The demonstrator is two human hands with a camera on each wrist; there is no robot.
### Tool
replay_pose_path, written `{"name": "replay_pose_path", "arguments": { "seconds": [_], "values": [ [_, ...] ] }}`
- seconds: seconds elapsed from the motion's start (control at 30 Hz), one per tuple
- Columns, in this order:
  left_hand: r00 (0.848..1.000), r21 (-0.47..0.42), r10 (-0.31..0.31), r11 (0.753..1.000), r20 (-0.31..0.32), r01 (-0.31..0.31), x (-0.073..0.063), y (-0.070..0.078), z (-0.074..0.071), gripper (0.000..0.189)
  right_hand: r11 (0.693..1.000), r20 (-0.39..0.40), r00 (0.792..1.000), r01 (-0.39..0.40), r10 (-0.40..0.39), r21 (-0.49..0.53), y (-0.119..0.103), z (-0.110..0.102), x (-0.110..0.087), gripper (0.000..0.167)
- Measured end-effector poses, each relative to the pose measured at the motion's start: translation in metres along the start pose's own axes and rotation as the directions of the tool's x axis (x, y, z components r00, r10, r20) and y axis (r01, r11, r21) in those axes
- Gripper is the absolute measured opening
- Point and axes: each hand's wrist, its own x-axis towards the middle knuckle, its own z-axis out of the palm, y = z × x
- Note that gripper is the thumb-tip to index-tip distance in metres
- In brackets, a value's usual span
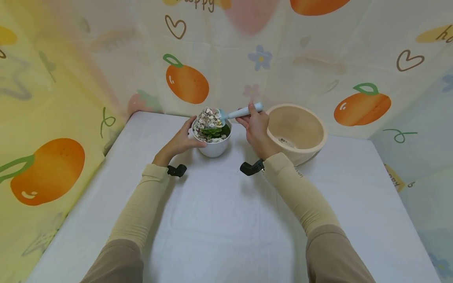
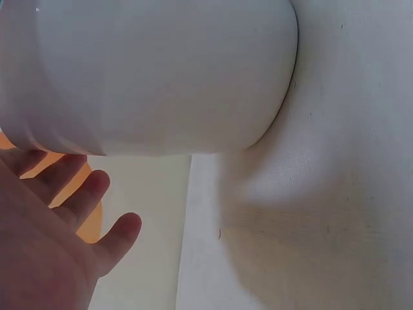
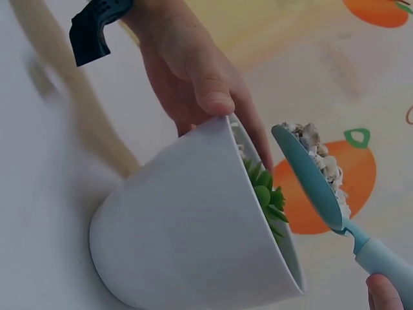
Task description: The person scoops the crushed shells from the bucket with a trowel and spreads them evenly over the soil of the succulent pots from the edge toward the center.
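A white flowerpot (image 1: 214, 150) stands upright on the table, with a green succulent (image 3: 263, 194) and pale grit inside. At the pot's left side my left hand (image 1: 179, 141) holds it by the rim, thumb on the near edge and index finger on the far edge. Lower down, its other fingers are spread beside the wall in the left wrist view. My right hand (image 1: 259, 133) grips the handle of a light blue trowel (image 3: 316, 184). Whitish gravel (image 1: 209, 117) is heaped on the blade, which is held above the pot and apart from it.
Just right of my right hand is a large beige planter bowl (image 1: 320, 137), with some small dark marks on its inside. A white cloth (image 1: 219, 228) covers the table. Behind it hangs a fruit-printed curtain (image 1: 230, 59).
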Motion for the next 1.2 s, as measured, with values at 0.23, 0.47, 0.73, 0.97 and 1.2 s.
{"name": "replay_pose_path", "arguments": {
  "seconds": [0.23, 0.47, 0.73, 0.97, 1.2],
  "values": [
    [1.000, -0.015, -0.001, 1.000, 0.005, 0.001, 0.003, 0.000, 0.002, 0.113, 1.000, 0.016, 1.000, 0.001, 0.000, -0.016, 0.003, 0.001, -0.004, 0.018],
    [1.000, -0.062, 0.012, 0.998, -0.001, -0.012, 0.006, -0.005, 0.005, 0.106, 0.999, 0.007, 1.000, 0.012, -0.012, -0.030, 0.005, 0.002, -0.004, 0.017],
    [0.998, -0.076, 0.002, 0.997, -0.064, -0.007, 0.003, -0.006, 0.012, 0.109, 0.999, -0.012, 1.000, 0.010, -0.010, -0.047, 0.008, 0.004, -0.002, 0.029],
    [0.986, -0.004, -0.026, 1.000, -0.167, 0.025, -0.003, -0.006, 0.023, 0.112, 0.998, -0.019, 0.999, 0.025, -0.026, -0.060, 0.007, 0.003, -0.002, 0.017],
    [0.990, 0.019, -0.018, 1.000, -0.143, 0.021, -0.007, -0.005, 0.017, 0.113, 0.998, 0.001, 1.000, 0.028, -0.028, -0.063, 0.010, 0.005, -0.004, 0.028]
  ]
}}
